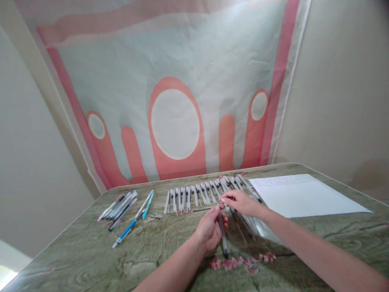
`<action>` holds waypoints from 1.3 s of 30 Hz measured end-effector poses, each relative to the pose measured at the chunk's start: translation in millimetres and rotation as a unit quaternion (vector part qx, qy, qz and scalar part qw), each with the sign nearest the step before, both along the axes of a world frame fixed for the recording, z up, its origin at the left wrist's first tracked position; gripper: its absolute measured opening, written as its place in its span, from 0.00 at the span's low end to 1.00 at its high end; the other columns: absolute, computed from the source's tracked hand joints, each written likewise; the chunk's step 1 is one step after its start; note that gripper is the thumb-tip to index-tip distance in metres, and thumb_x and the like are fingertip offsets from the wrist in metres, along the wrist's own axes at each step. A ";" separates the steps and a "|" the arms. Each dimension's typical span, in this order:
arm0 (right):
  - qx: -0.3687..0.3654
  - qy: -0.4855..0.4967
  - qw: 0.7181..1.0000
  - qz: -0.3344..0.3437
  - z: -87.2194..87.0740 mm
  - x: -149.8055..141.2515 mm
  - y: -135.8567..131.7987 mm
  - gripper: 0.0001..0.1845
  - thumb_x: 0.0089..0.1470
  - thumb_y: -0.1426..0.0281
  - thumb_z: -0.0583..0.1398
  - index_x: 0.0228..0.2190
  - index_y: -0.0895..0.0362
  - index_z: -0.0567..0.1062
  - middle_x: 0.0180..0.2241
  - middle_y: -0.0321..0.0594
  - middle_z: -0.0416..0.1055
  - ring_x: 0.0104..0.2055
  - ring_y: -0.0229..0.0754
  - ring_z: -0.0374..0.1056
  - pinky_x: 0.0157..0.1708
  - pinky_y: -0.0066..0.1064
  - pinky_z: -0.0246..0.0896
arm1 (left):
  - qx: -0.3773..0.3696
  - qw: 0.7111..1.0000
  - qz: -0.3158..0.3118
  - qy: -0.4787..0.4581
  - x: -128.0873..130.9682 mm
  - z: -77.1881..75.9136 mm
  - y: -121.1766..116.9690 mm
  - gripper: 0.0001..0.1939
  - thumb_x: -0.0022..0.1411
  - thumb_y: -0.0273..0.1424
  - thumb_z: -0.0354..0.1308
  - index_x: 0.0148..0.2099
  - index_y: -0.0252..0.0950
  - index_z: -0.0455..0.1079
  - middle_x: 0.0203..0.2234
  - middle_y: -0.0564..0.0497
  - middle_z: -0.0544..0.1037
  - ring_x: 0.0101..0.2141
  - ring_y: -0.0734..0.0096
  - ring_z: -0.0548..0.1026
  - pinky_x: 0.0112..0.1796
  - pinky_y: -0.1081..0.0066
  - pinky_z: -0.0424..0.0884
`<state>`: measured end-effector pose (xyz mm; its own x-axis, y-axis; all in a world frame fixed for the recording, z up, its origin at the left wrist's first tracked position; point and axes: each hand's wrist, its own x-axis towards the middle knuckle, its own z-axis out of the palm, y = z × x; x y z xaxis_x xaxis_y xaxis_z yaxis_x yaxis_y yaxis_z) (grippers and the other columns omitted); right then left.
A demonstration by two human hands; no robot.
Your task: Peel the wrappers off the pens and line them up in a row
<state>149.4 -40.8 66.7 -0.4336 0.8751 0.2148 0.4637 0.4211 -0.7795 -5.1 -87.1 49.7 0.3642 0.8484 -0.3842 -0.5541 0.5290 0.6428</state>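
My left hand [209,230] is closed around a clear pen [223,237] with a dark lower end, which slants down toward the table's front. Just above it, my right hand [241,201] pinches at the pen's upper end, thumb and fingertips together. What lies between those fingertips is too small to make out. Behind both hands stretches a row of clear pen parts [188,196] with black pieces on them. More clear tubes [247,221] lie under and beside my right hand, partly hidden by it.
A loose bunch of pens [120,209] lies at the left. Next to it are a blue-and-white pen [129,232] and a turquoise pen [148,205]. A white paper sheet [306,196] with faint writing is at the right. The wood-patterned table [91,259] meets a patterned hanging [182,48] behind.
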 end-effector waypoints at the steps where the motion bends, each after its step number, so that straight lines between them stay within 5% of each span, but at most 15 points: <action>1: -0.029 0.027 0.999 0.003 -0.9 -1.0 -0.2 0.17 0.50 0.62 0.52 0.30 0.61 0.74 0.26 0.39 0.72 0.29 0.38 0.66 0.29 0.26 0.57 | -0.002 1.000 -0.009 -0.002 1.4 0.2 0.0 0.10 0.56 0.32 0.51 0.40 0.33 0.62 0.20 0.54 0.66 0.20 0.79 0.66 0.23 0.77 0.62; 10: -0.156 0.099 0.983 -0.009 -13.0 -3.7 -2.1 0.16 0.46 0.60 0.56 0.29 0.61 0.72 0.22 0.36 0.69 0.25 0.34 0.62 0.25 0.25 0.55 | 0.012 0.998 -0.052 -0.032 3.9 -14.3 2.8 0.10 0.55 0.33 0.52 0.37 0.32 0.63 0.21 0.53 0.66 0.19 0.81 0.64 0.22 0.78 0.61; 18: -0.118 0.052 0.991 -0.019 -17.6 -4.3 -1.9 0.14 0.48 0.62 0.53 0.26 0.61 0.69 0.24 0.36 0.68 0.27 0.35 0.62 0.28 0.26 0.56 | 0.023 0.998 -0.061 -0.020 2.3 -18.3 3.0 0.10 0.55 0.32 0.53 0.37 0.31 0.63 0.21 0.52 0.67 0.19 0.82 0.64 0.23 0.78 0.61; 32: -0.091 -0.013 0.995 -0.039 -25.5 -2.5 0.7 0.11 0.53 0.65 0.48 0.26 0.58 0.65 0.24 0.36 0.68 0.25 0.34 0.62 0.24 0.24 0.55 | 0.054 0.996 -0.075 0.004 4.1 -17.6 2.1 0.09 0.53 0.31 0.54 0.32 0.31 0.59 0.20 0.55 0.62 0.16 0.88 0.54 0.17 0.83 0.44; 39: 0.007 -0.056 0.992 -0.110 -20.4 25.8 22.0 0.12 0.54 0.66 0.47 0.27 0.58 0.64 0.22 0.35 0.66 0.24 0.34 0.60 0.26 0.25 0.53 | 0.073 0.993 -0.079 0.043 5.1 -19.2 -7.6 0.11 0.52 0.34 0.55 0.33 0.32 0.59 0.20 0.55 0.64 0.16 0.86 0.57 0.17 0.81 0.45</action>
